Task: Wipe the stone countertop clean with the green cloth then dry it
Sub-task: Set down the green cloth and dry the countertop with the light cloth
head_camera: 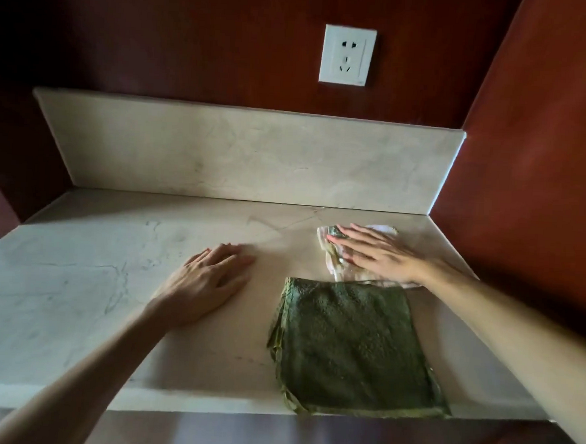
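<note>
A folded green cloth (352, 345) lies flat on the pale stone countertop (75, 277), near its front edge on the right. Behind it sits a light, crumpled cloth with a green pattern (336, 269). My right hand (372, 252) presses flat on that light cloth, fingers spread and pointing left. My left hand (205, 281) rests palm down on the bare stone to the left of the green cloth, holding nothing.
A stone backsplash (247, 154) rises at the back of the counter. Dark red walls close in behind and on the right, with a white wall socket (347, 55) above the backsplash. The counter's front edge (204, 410) runs along the bottom.
</note>
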